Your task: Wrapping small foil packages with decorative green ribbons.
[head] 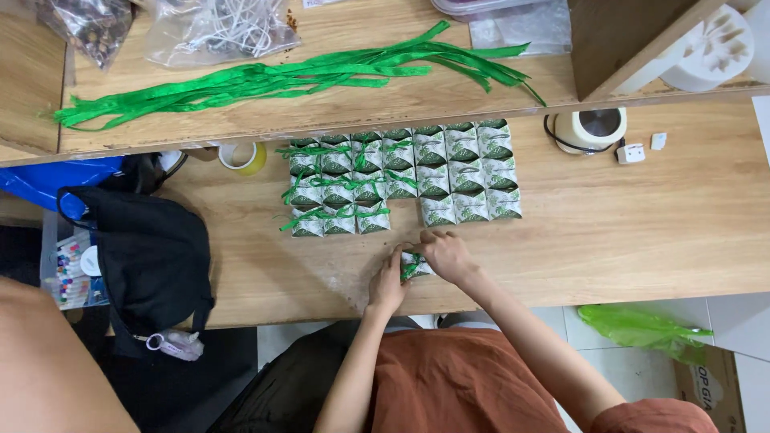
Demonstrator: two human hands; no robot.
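Both my hands meet at the near edge of the wooden table (642, 232) around one small white-and-green patterned box (415, 267) with a green ribbon on it. My left hand (387, 286) holds the box from the left, and my right hand (449, 255) grips it from above and the right. Just beyond the hands, several matching small boxes (401, 178) lie in neat rows; those on the left are tied with green ribbon, those on the right are bare. A long bundle of green ribbon strips (297, 78) lies on the raised shelf behind.
A black bag (152, 256) sits at the table's left end with a blue item (48, 180) behind it. A yellow tape roll (243, 157), a white round device (591, 128) with a plug, clear plastic bags (216, 28) and a green plastic bag (642, 329) on the floor are around.
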